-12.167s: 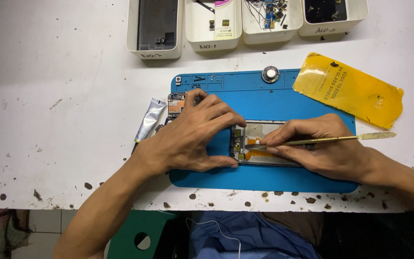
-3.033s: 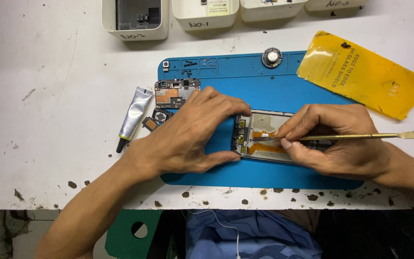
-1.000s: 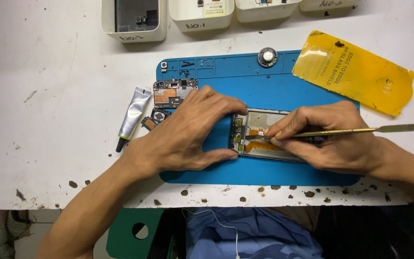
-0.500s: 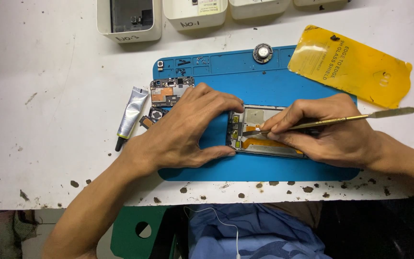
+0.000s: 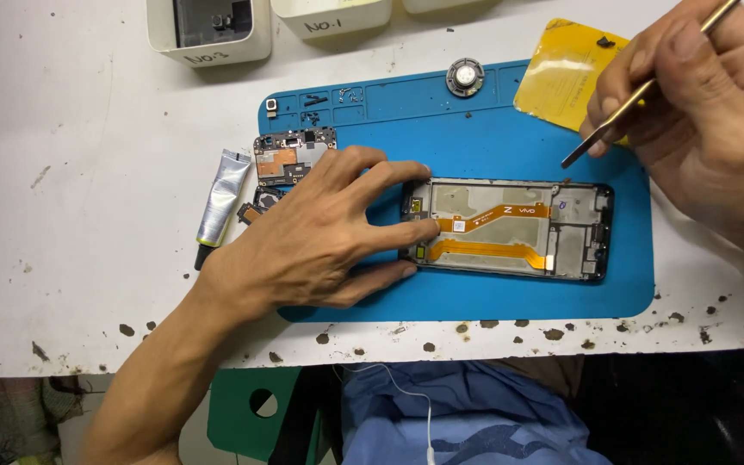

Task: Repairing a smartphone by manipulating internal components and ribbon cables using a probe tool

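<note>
Brass spudger (image 5: 647, 86) lifted to the upper right, our right hand (image 5: 699, 112) pinching it; our left hand (image 5: 312, 241) lay open, steadying the opened phone (image 5: 510, 228).

White worktable (image 5: 71, 284) across the whole view, paint chipped into dark specks along the near edge from 7 to 4 o'clock, faint grey scuffs toward 9 and 10. Even, soft light from above, shadows weak. Below the table edge at 6 o'clock, blue cloth (image 5: 467, 413) and a green panel with a round hole (image 5: 247, 413); darkness toward 4 and 5 o'clock.
</note>
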